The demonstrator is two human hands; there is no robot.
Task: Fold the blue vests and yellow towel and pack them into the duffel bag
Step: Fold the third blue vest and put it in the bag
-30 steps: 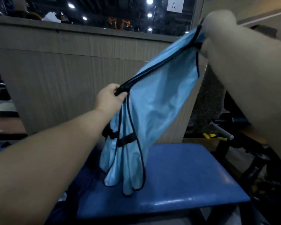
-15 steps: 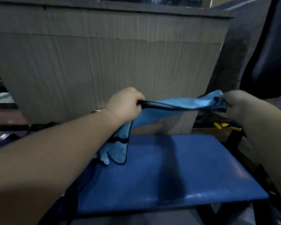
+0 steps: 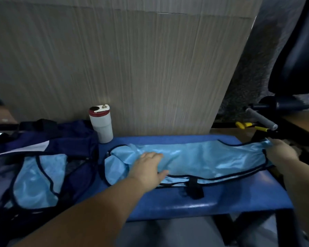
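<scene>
A light blue vest (image 3: 209, 160) with black trim lies stretched lengthwise across the blue bench (image 3: 212, 202). My left hand (image 3: 147, 166) rests flat on its left part, fingers spread. My right hand (image 3: 280, 151) pinches the vest's right end at the bench's right edge. A second blue vest (image 3: 37, 180) lies in the open dark blue duffel bag (image 3: 75, 139) at the left. No yellow towel is in sight.
A white tumbler (image 3: 101, 126) with a red-rimmed lid stands at the bench's back, between bag and vest. A wood-grain panel (image 3: 123, 68) rises right behind the bench. Black gym equipment with a grey handle (image 3: 260, 118) and yellow parts stands at the right.
The vest went from hanging in the air between both hands to lying flat on the bench. My left hand let go of its edge and now presses on it.
</scene>
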